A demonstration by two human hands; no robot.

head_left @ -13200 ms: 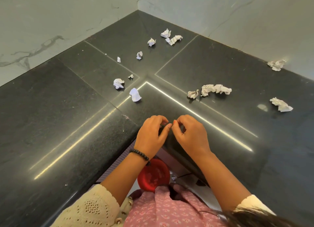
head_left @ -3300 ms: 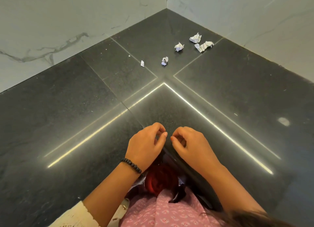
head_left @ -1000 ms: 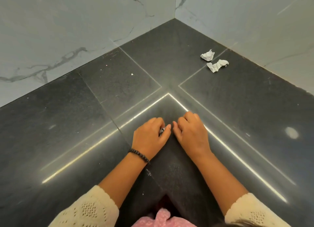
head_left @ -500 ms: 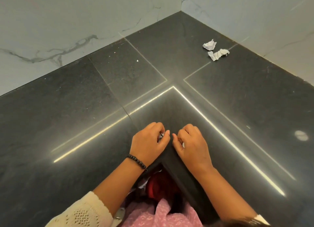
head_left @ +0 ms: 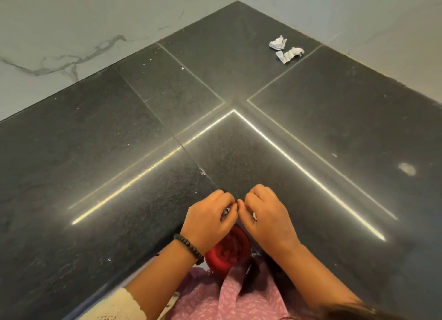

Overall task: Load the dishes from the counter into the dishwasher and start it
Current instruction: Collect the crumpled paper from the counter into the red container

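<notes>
No dishes and no dishwasher are in view. My left hand (head_left: 208, 220) and my right hand (head_left: 265, 217) are side by side at the inner corner edge of a black stone counter (head_left: 119, 176). Both have curled fingers, and a small whitish paper scrap shows inside each. Right below them, under the counter edge, stands a round red container (head_left: 227, 250), partly hidden by my wrists. Two crumpled paper wads (head_left: 277, 43) (head_left: 289, 54) lie far back near the wall corner.
Pale marble walls (head_left: 71, 32) close the counter at the back on the left and right. A tiny white scrap (head_left: 182, 68) lies on the back left slab. My pink patterned clothing (head_left: 239, 300) fills the bottom of the view.
Over the last second my hands drew back from the counter surface to its inner edge, above the red container. Many paper wads seen earlier are gone from the counter.
</notes>
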